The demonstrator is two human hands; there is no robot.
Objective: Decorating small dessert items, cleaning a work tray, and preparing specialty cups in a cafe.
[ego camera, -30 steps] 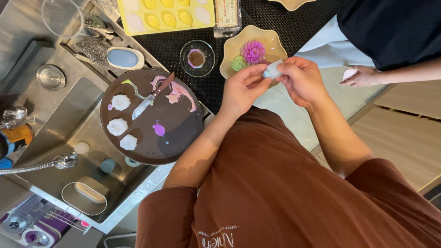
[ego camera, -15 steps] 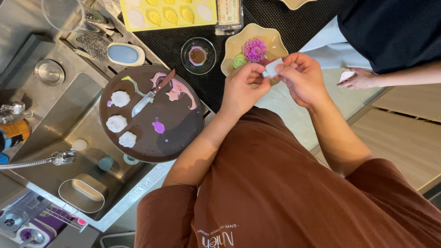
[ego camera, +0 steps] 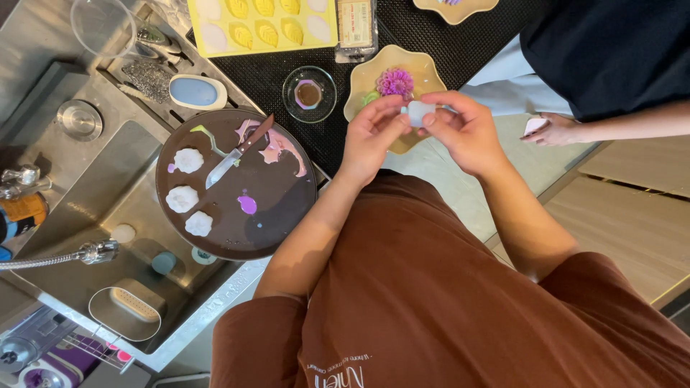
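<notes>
Together, left hand [ego camera: 370, 140] and right hand [ego camera: 463, 129] fingers pinch a pale blue lump [ego camera: 417, 113].

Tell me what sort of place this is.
Probably a kitchen counter used for craft or sweet-making: a steel sink with a spray tap, a yellow leaf-shaped mould tray, and a round dark board holding a knife and small white moulded pieces.

A kitchen: a steel sink [ego camera: 86, 215] with a tap [ego camera: 93, 253], and a yellow mould tray [ego camera: 262, 25] on the tabletop [ego camera: 287, 65]
</notes>
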